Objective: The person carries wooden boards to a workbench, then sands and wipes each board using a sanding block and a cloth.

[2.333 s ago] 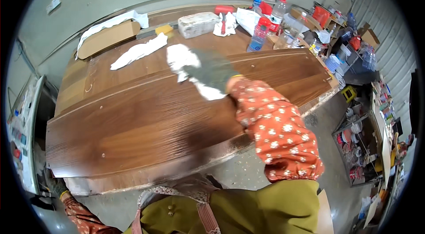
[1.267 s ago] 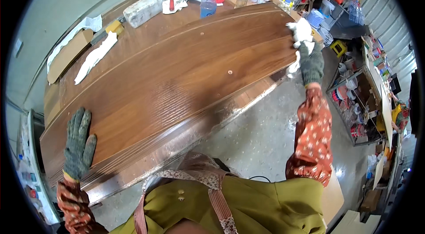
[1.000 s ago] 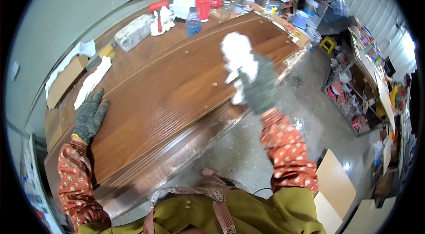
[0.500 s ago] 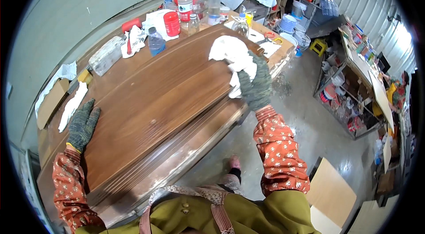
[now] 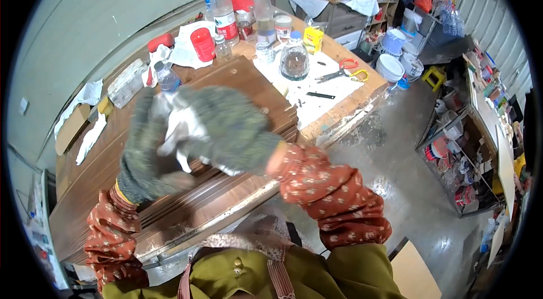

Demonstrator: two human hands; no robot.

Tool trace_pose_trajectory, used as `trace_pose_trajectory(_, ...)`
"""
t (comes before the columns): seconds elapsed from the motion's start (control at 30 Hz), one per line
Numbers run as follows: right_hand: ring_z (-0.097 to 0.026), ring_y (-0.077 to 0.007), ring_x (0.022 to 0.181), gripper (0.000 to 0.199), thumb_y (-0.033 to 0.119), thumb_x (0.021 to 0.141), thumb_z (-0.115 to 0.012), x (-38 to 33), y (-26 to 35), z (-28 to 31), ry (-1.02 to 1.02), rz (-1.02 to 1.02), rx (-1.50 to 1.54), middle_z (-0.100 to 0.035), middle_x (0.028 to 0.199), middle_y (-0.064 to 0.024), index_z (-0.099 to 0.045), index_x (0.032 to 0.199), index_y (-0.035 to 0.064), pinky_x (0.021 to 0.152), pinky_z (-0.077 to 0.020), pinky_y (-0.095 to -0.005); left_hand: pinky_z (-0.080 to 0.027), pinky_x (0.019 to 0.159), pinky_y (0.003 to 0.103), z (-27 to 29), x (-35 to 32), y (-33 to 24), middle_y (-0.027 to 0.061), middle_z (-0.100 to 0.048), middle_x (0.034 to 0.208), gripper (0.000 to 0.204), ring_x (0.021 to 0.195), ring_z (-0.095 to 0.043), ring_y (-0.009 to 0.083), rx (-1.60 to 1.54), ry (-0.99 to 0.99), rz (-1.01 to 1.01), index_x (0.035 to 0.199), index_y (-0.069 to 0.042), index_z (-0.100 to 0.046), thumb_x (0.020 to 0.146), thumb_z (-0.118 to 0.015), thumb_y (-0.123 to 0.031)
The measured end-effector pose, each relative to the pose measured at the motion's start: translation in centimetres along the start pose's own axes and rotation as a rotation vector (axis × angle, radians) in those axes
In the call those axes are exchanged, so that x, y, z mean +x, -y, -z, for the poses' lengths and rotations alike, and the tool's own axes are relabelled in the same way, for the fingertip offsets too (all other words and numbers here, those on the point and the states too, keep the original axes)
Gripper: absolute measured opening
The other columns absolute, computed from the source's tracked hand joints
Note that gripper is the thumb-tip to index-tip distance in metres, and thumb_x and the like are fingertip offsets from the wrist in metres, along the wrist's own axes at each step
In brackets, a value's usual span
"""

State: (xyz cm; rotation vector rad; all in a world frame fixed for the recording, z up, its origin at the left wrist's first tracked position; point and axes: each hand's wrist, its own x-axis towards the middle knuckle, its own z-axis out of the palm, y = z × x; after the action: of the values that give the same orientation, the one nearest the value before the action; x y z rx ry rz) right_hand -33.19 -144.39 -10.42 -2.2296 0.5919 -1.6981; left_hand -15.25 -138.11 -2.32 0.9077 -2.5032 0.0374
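A bunched white cloth (image 5: 189,129) is between my two gloved hands above a brown wooden panel (image 5: 249,87). My right hand (image 5: 235,129), in a grey-green knit glove, is closed on the cloth, with loose ends hanging below. My left hand (image 5: 144,155), gloved alike, is up against the cloth's left side. Motion smears its fingers, so its grip on the cloth cannot be made out. Grooved moulding runs along the panel's near side, partly hidden by my hands and forearms.
Behind the panel are plastic bottles (image 5: 225,19), a red jar (image 5: 202,44) and a glass jar of dark contents (image 5: 295,61). Scissors (image 5: 339,72) lie on white paper at right. A whitish block (image 5: 127,83) sits far left. A cluttered shelf table (image 5: 461,152) stands across the floor.
My right hand has brought the cloth leftward and nearer, off the panel's far right. My left hand has left the panel's left end and come in to the cloth. The panel appears shifted left.
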Motion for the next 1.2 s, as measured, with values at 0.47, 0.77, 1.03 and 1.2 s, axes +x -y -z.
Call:
trace_pose_trajectory(0.47,-0.060,-0.0294,0.098,0.028,0.028,0.084,-0.056,-7.4,-24.2,0.2,0.229,-0.609,-0.110,-0.063,0.103,-0.0123,-0.065,0.102,0.0088,0.087,-0.0458,-0.0383,-0.034,0.100,0.046,-1.9,-2.0,2.3,0.0208,-0.051,0.126,0.045,0.118,-0.046,0.0399,0.408,0.085,0.444,0.127,-0.001,-0.047,0.086,-0.058,-0.017)
trace_pose_trajectory(0.77,-0.058,-0.0294,0.105,0.059,0.025,0.072,-0.072,-7.7,-26.7,-2.1,0.122,-0.892,0.002,-0.059,0.112,-0.0182,-0.048,0.124,0.0084,0.089,-0.0460,-0.0386,-0.034,0.099,0.046,-1.8,-1.7,1.7,0.0193,-0.051,0.126,0.045,0.120,-0.045,0.0381,0.433,0.124,0.473,0.128,-0.004,-0.048,0.086,-0.058,-0.017)
trace_pose_trajectory(1.03,-0.055,-0.0264,0.103,0.060,0.020,0.082,-0.057,-8.3,-19.4,6.6,-0.252,-0.659,1.257,-0.052,0.117,-0.0185,-0.035,0.130,-0.0074,0.088,-0.0490,-0.0377,-0.035,0.099,0.045,0.5,-4.7,2.8,0.0192,-0.051,0.126,0.045,0.119,-0.045,0.0379,0.397,0.168,0.451,0.126,-0.002,-0.049,0.087,-0.056,-0.022)
trace_pose_trajectory(1.2,-0.055,-0.0280,0.106,0.056,0.022,0.085,-0.055,-9.6,-12.4,9.0,-0.408,-0.677,1.136,-0.051,0.118,-0.0173,-0.037,0.130,-0.0063,0.087,-0.0494,-0.0405,-0.033,0.101,0.045,4.6,-9.5,5.2,0.0183,-0.055,0.123,0.042,0.120,-0.044,0.0383,0.355,0.140,0.446,0.124,0.001,-0.049,0.087,-0.054,-0.018)
